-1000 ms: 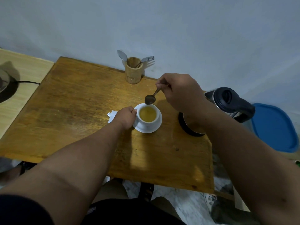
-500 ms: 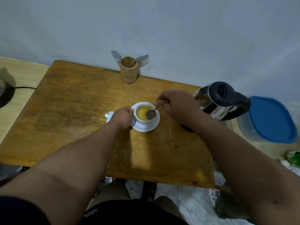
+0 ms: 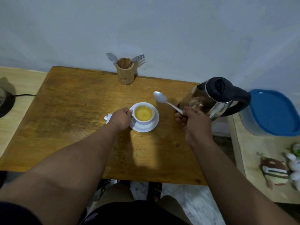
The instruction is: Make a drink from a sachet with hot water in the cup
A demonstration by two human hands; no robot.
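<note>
A white cup with yellow drink in it stands on a white saucer in the middle of the wooden table. My left hand grips the cup at its left side. My right hand is to the right of the saucer and holds a metal spoon by the handle, its bowl raised and pointing up-left, clear of the cup. A white torn sachet peeks out from behind my left hand.
A steel kettle with a black lid stands at the table's right edge, just behind my right hand. A wooden holder with a spoon and fork sits at the back by the wall. A blue-lidded tub is further right.
The spoon went from above the cup into the drink, and has now been lifted out and carried to the right of the saucer. My left hand stayed on the cup.
</note>
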